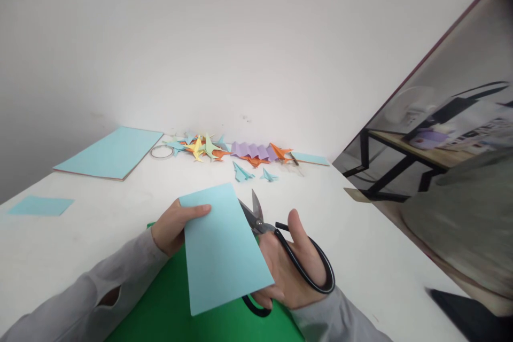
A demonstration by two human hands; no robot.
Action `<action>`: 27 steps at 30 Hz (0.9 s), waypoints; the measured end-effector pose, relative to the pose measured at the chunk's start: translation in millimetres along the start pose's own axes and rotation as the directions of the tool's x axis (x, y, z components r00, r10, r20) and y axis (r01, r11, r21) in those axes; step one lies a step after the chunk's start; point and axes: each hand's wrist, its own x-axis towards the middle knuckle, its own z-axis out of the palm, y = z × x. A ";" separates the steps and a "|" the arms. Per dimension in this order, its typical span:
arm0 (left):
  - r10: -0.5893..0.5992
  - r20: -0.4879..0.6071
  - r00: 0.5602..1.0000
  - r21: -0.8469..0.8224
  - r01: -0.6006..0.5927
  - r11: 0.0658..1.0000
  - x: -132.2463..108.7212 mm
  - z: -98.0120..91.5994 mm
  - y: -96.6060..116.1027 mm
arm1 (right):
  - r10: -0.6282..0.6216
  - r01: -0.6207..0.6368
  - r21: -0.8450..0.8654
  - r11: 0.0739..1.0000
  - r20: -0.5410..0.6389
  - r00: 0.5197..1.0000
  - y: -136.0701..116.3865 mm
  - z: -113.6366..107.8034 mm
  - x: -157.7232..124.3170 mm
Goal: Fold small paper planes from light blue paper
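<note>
Tabletop (340, 200), flat and white, runs from beneath our arms back to a pale plain wall (256, 37); its right edge slants down past our right hand (296, 272), with a stretch of white surface between them. Along the wall we see a large light-blue stack of rectangular paper (114, 152) at the left, a heap of folded paper figures (200, 148) in yellow, green, blue and orange, and a purple pleated paper strip (252, 150). Two small blue folded paper shapes (242, 172) lie nearer to us than that row, beyond our hands. To our left a small light-blue paper rectangle (41, 206) lies well apart from our left hand (172, 227). A blurred dark flat object (468, 312) shows at the lower right; we cannot tell whether it is on the tabletop.

The light-blue rectangular paper sheet (224, 251) is between our hands, tilted above a flat green surface (156, 299). Our left hand pinches it by the upper left edge, thumb on its face, the other fingers mostly hidden behind. Our right hand is closed round the black-handled metal scissors (259, 223), one handle loop partly hidden below the sheet. The blades stand parted at the sheet's right edge: one points up free of it, the other lies against or just behind it, and we cannot tell which
</note>
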 end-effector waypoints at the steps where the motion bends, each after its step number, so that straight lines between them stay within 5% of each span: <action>1: -0.003 -0.002 1.000 0.001 0.003 1.000 -0.1 0.1 -0.1 | -0.002 0.002 0.010 1.000 0.003 1.000 0.1 -0.1 -0.1; 7: -0.072 0.055 0.996 0.008 0.072 0.997 -1.9 3.0 -4.7 | 0.009 -0.006 0.090 0.996 -0.029 1.000 4.0 -0.3 0.6; 13: -0.092 0.060 0.994 0.006 0.092 0.996 -2.9 4.2 -5.7 | -0.018 0.018 -0.002 1.000 -0.255 0.967 4.7 0.7 1.6; 27: -0.143 0.114 0.983 -0.005 0.145 0.989 -5.6 8.7 -11.1 | -0.076 0.067 -0.040 0.997 -0.306 0.949 5.1 7.4 7.2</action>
